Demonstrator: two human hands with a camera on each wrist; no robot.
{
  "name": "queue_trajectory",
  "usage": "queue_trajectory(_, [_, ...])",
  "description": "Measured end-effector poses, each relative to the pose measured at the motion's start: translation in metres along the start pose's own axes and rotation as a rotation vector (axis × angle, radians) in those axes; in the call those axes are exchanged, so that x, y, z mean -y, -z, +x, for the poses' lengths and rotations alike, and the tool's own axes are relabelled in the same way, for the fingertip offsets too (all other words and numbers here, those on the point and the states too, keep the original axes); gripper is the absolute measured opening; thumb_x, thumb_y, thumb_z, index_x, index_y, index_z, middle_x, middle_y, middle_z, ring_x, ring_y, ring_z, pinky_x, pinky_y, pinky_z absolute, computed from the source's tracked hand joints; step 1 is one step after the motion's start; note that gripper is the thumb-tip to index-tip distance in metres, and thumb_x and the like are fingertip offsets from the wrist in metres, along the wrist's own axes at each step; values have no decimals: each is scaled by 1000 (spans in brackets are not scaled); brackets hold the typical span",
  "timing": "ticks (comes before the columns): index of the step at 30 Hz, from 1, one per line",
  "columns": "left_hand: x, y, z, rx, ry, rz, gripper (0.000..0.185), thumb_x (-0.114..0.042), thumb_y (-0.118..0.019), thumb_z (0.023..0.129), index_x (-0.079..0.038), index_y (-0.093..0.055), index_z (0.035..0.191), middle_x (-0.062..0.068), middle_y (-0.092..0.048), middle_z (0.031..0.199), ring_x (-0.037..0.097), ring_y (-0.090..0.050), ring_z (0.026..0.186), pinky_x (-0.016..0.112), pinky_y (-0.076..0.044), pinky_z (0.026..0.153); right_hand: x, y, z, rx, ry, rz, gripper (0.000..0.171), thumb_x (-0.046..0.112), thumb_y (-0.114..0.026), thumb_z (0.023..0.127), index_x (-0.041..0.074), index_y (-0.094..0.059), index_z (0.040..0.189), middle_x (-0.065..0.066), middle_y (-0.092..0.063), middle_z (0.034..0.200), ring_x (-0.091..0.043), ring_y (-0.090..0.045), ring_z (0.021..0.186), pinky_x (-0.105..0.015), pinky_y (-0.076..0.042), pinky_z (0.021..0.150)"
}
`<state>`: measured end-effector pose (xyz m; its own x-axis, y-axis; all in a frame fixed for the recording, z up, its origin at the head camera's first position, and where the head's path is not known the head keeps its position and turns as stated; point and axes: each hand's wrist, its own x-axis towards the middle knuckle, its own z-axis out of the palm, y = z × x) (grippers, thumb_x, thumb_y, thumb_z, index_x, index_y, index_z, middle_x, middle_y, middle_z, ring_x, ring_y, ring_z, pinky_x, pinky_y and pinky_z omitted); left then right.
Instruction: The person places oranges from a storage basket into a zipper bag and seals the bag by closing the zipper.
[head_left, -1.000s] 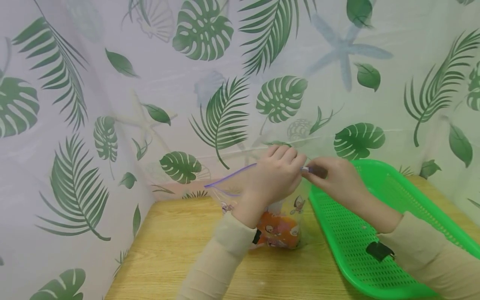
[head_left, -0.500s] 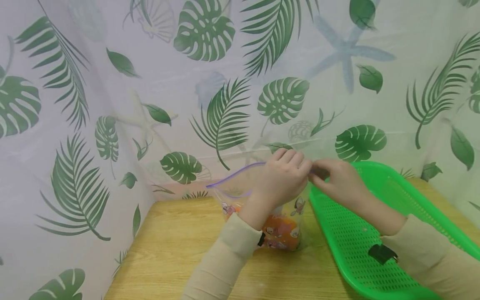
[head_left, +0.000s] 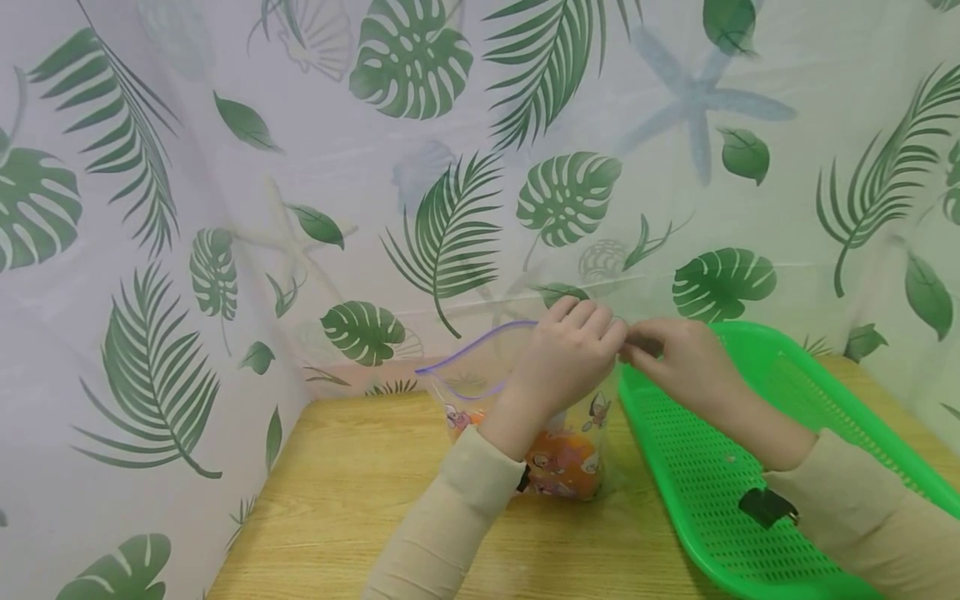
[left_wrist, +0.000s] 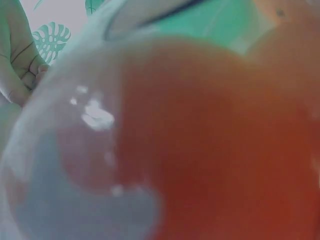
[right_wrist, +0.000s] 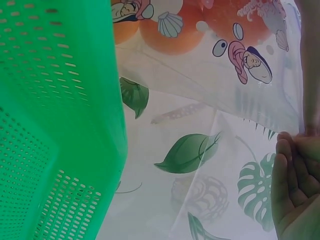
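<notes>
A clear zip bag with cartoon prints stands on the wooden table, with orange fruit inside. Its purple zip edge curves up to the left. My left hand pinches the bag's top edge, fingers curled over it. My right hand pinches the same edge right beside it, fingertips almost touching the left hand. In the left wrist view the orange fruit fills the frame, blurred. The right wrist view shows the printed bag and fingers.
A green perforated plastic tray lies on the table right of the bag, under my right forearm; its wall fills the right wrist view's left. A leaf-patterned curtain closes the back and left. The wooden table extends toward me.
Both hands stayed at the bag's top right corner and drew slightly closer. The purple zip edge has bowed upward a little, so the bag mouth gapes more on the left.
</notes>
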<state>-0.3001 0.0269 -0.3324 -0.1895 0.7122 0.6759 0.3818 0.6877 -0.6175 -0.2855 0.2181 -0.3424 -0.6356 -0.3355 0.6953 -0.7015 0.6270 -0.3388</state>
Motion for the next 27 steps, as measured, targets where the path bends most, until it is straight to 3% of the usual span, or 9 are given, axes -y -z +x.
queue_trajectory(4, [1,1,-1,20,-10,-14,19,-20,-57,107,-24,-70,93,-10,-71,92,9,-71,95,27,-53,95,-2,0,-1,-1,10,10,6,3,-80,90,8,-82,90,0,-78,79,-11,-61,64,-24,-47,60])
queue_trajectory(9, [4,4,-2,65,-28,-24,11,-29,-61,108,-25,-70,102,-10,-72,98,9,-70,99,27,-52,99,-3,0,-2,-1,34,7,7,1,-80,90,5,-82,95,-4,-81,85,-23,-76,74,-33,-58,66])
queue_trajectory(13, [6,5,-4,63,-29,-14,10,-30,-60,108,-27,-69,103,-11,-70,96,9,-69,97,27,-52,99,-3,0,-2,-5,53,6,8,1,-79,90,6,-82,94,-4,-81,85,-24,-76,74,-39,-60,66])
queue_trajectory(20, [9,5,-6,49,-33,-11,12,-32,-58,109,-28,-69,104,-10,-68,93,12,-69,97,29,-52,99,-2,0,-1,-31,90,-16,12,-1,-81,87,10,-82,91,-1,-80,83,-20,-75,72,-36,-59,66])
queue_trajectory(27, [12,9,-9,100,-40,-29,11,-27,-58,109,-28,-69,106,-9,-70,98,11,-69,101,30,-52,103,-2,0,-2,-49,111,-24,14,1,-83,86,7,-84,98,-5,-82,86,-21,-76,72,-40,-61,66])
